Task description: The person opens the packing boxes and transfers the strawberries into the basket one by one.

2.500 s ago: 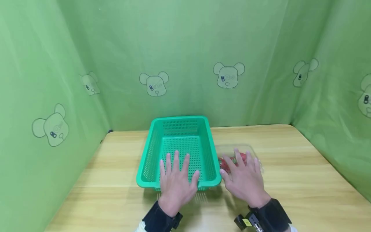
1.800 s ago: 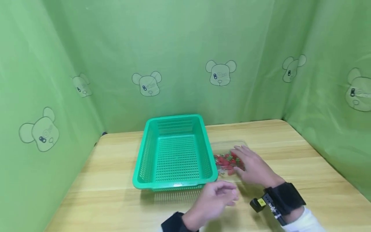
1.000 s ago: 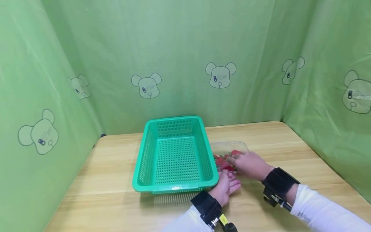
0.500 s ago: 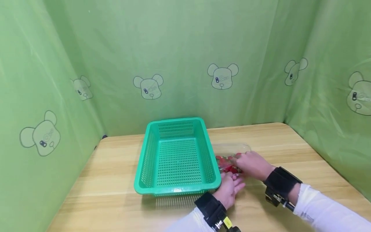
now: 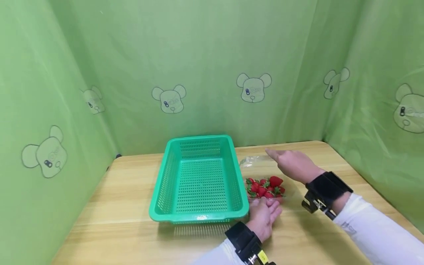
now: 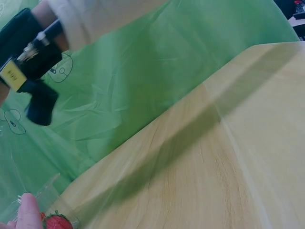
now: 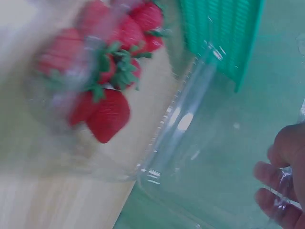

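Several strawberries (image 5: pixel 261 190) with green leaves lie in a clear plastic clamshell box beside the basket. Its lid (image 7: pixel 214 143) is raised, and the crease between lid and base shows in the right wrist view. My right hand (image 5: pixel 296 165) pinches the lid's free edge, thumb on one side and curled fingers on the other. At the near side of the box rests my left hand (image 5: pixel 262 218), palm partly turned up and fingers loosely extended. Its thumb (image 6: pixel 29 213) stands at the box wall in the left wrist view, beside a strawberry; the other fingers are mostly hidden there.
A green perforated plastic basket (image 5: pixel 200 217) stands left of the box, its right rim close to the strawberries. The wood-grain table (image 5: pixel 112 217) ends at a green curtain (image 5: pixel 205 48) behind and on both sides.
My right hand has moved from over the strawberries up and back, swinging the clamshell lid open. My left hand came from the basket to the box's near side and stays there.
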`<state>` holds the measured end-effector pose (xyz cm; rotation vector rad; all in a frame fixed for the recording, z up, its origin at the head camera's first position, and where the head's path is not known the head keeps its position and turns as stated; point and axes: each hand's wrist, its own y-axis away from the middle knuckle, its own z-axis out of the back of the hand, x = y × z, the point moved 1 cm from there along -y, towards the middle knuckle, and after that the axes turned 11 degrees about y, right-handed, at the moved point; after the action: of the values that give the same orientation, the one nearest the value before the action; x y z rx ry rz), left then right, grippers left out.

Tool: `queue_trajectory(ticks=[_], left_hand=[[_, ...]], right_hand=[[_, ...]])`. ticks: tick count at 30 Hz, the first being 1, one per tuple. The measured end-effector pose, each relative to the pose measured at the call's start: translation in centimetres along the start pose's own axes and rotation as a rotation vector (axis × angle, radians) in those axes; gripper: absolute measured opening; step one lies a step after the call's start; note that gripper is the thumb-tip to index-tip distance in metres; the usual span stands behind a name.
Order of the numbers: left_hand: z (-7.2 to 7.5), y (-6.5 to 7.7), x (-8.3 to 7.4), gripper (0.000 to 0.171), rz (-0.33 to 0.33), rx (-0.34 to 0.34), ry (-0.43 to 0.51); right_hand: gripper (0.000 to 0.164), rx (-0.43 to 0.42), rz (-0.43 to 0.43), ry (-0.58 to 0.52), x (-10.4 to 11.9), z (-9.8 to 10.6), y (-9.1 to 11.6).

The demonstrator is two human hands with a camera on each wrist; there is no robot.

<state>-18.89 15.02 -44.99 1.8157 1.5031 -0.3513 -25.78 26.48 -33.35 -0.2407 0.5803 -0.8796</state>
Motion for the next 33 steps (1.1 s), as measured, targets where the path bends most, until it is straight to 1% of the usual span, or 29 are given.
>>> queue_trajectory(ticks=[4,10,14,16,17,19,21,22,24,26,27,28,29,30,32,33], left_hand=[[-0.1,0.3,-0.1,0.014,0.018,0.003,0.002],[0.0,0.5,0.0,0.014,0.054,-0.003,0.004],[-0.1,0.6,0.0,0.015,0.075,-0.003,-0.001],[-0.1,0.7,0.0,0.015,0.087,-0.008,-0.003],[-0.1,0.7,0.0,0.016,0.096,-0.008,-0.005],[0.0,0.8,-0.1,0.020,0.109,0.005,-0.013],[0.2,1.1,-0.2,0.027,0.124,0.026,-0.035],[0.3,1.2,-0.3,0.030,0.131,0.044,-0.047],[0.5,1.8,-0.7,0.035,0.136,0.079,-0.090],[0.9,2.7,-1.1,0.030,0.146,0.127,-0.165],[1.1,3.1,-1.4,0.026,0.151,0.168,-0.215],[1.4,3.6,-1.7,0.021,0.150,0.221,-0.286],[1.9,4.2,-2.2,0.017,0.143,0.288,-0.395],[2.3,4.8,-2.8,0.013,0.134,0.365,-0.527],[3.2,5.8,-4.4,0.006,0.100,0.563,-0.794],[3.6,6.3,-5.4,0.007,0.079,0.670,-0.921]], right_hand=[[0.050,-0.042,-0.014,-0.024,-1.0,-0.5,-1.3],[0.049,-0.049,-0.056,0.022,-2.1,-1.5,-3.0],[0.049,-0.117,-0.080,-0.009,-2.7,-2.0,-3.8],[0.045,-0.162,-0.104,-0.037,-2.9,-2.1,-4.0],[0.040,-0.181,-0.125,-0.052,-2.9,-2.1,-4.1],[0.025,-0.199,-0.186,-0.084,-2.9,-2.2,-4.1],[0.012,-0.194,-0.280,-0.144,-2.6,-2.4,-4.0],[0.011,-0.181,-0.331,-0.192,-2.5,-2.4,-3.9],[0.019,-0.136,-0.420,-0.317,-2.3,-2.5,-3.6],[0.026,-0.069,-0.502,-0.506,-2.0,-2.7,-3.2],[0.029,-0.032,-0.537,-0.609,-1.8,-2.8,-2.9],[0.032,0.008,-0.569,-0.713,-1.6,-2.8,-2.6],[0.033,0.044,-0.599,-0.815,-1.4,-2.9,-2.3],[0.034,0.069,-0.624,-0.924,-1.2,-3.0,-1.9],[0.035,0.096,-0.654,-1.138,-0.7,-3.0,-1.0],[0.035,0.096,-0.656,-1.253,-0.5,-2.9,-0.5]])
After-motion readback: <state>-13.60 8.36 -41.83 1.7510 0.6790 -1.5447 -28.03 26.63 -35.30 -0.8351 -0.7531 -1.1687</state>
